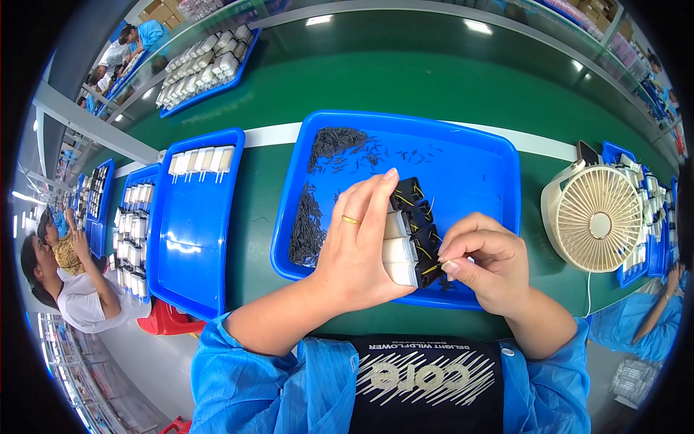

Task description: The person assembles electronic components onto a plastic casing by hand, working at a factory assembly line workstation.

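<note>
My left hand [358,242], with a gold ring on one finger, grips a stacked row of small white blocks with black caps [412,231] above the near edge of a blue tray [477,152]. My right hand [486,264] pinches at the black cap of the lowest block, where thin yellow wires stick out. Whether a pin sits between its fingertips is too small to tell. Piles of small black pins [332,141] lie in the tray's left part.
A long blue tray [194,239] to the left carries a few white blocks at its far end. More trays of white parts sit further left and at the back. A small beige fan [596,217] stands at right. Other people work at both sides.
</note>
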{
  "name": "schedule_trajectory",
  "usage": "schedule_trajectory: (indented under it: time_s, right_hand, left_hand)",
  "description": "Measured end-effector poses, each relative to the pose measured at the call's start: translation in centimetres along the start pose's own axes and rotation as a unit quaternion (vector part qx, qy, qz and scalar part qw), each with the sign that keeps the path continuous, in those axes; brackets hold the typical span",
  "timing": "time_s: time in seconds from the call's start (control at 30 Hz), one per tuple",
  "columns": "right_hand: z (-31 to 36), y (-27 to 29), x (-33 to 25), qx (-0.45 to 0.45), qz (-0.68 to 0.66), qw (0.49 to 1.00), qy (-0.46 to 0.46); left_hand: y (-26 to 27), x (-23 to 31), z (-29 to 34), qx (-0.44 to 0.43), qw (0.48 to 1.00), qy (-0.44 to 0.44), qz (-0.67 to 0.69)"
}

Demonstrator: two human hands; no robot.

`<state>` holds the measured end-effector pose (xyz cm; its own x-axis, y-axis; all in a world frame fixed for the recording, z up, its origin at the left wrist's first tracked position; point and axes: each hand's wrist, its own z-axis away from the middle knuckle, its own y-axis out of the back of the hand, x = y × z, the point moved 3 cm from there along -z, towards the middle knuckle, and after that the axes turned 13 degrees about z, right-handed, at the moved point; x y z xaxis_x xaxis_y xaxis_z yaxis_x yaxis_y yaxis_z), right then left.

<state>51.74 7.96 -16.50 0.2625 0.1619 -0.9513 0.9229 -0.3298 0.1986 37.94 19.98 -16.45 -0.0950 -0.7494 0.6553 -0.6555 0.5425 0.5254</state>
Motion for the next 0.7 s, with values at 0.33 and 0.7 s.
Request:
schedule_trajectory:
  time_s: [0.33, 0.7]
  right_hand:
    - [-0.2, -0.2, -0.8, -0.005, 0.142, 0.984, 0.106]
    - [-0.4, 0.1, -1.4, -0.003, 0.200, 0.969, 0.146]
  left_hand:
    - [-0.1, 0.0, 0.1, 0.004, 1.000, 0.000, -0.007]
    - [-0.1, -0.1, 0.1, 0.006, 1.000, -0.001, -0.002]
